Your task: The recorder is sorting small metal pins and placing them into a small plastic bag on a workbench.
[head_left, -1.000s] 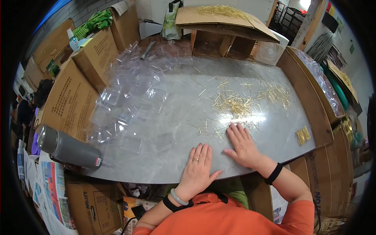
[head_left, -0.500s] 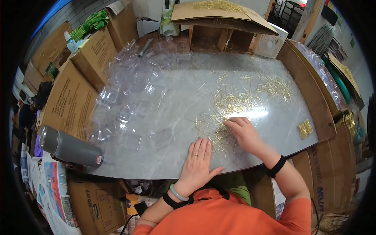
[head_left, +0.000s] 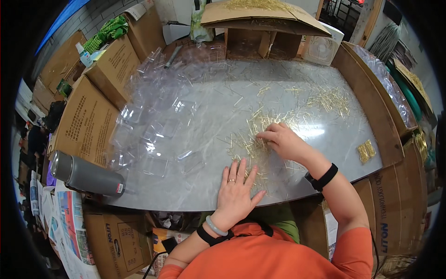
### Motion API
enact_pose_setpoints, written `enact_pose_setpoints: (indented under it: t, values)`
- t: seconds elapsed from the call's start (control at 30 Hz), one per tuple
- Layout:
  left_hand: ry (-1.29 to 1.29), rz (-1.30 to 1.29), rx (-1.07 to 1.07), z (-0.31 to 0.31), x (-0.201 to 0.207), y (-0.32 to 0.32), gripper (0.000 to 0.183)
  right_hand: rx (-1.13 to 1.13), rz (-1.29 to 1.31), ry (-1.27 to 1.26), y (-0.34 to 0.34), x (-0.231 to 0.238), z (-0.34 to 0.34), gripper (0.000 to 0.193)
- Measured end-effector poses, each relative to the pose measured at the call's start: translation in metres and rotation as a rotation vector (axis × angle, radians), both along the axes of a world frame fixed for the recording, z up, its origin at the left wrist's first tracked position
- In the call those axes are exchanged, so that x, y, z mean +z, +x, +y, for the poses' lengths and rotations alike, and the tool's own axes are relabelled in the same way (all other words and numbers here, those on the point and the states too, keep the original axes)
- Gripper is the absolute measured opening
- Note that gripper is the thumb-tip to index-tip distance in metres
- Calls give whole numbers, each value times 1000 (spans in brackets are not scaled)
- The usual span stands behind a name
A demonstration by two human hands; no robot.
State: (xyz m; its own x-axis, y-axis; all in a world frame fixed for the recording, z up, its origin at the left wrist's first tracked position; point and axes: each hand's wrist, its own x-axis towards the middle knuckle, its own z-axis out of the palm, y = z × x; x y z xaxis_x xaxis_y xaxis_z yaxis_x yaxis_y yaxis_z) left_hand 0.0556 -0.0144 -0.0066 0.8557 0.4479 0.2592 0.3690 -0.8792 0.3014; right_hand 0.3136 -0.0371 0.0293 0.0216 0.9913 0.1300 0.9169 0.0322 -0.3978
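Thin gold-coloured wire pins (head_left: 267,118), some with bent ends, lie in a loose heap on the grey tabletop (head_left: 218,121). My right hand (head_left: 289,143) is over this heap, fingers bent and fingertips pinched together down among the pins; the exact pieces in the pinch are too small to make out. Flat on the table near its front edge lies my left hand (head_left: 234,193), fingers spread, touching the near end of the heap and holding nothing. To the right, a small clear box filled with pins (head_left: 366,152) stands apart from both hands.
Many clear plastic boxes (head_left: 155,128) cover the left side. A grey bottle (head_left: 90,175) lies at the front left. Cardboard boxes (head_left: 86,121) wall the left edge, and a cardboard strip (head_left: 371,102) the right. At the back are a cardboard shelf (head_left: 269,23) and a white fan (head_left: 323,49).
My right hand has moved slightly left and away from me over the heap. My left hand's fingers have spread wider, and some pins near it have shifted left.
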Motion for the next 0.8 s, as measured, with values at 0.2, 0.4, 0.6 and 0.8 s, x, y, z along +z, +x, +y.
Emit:
enact_pose_setpoints:
  t: [0.2,0.4,0.6,0.8]
  values:
    - [0,-21,47,-2,-2,8,77,-63,-127,76,19,-20,16,48]
    - [18,-17,73,-2,-4,9,81,-83,-233,-84,-18,4,13,54]
    - [37,-17,68,-2,-3,10,82,18,-206,-65,4,-7,17,53]
    - [26,-3,73,-1,-2,9,82,-272,-341,65,-4,-14,27,57]
